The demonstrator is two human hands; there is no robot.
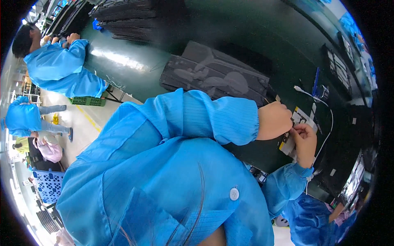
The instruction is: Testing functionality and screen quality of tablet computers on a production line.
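Note:
My left hand is closed into a fist at the end of a blue sleeve, resting over a small flat part with yellow and white markings on the dark green table. Just to the right of it, my right hand has its fingertips pinched together at the edge of that part. What the fingers pinch is too small to tell. The left hand hides most of the part.
A stack of black trays lies beyond my left arm, more black trays at the far end. A white cable curves past a blue tool. A person in blue works at the far left; another crouches near a blue crate.

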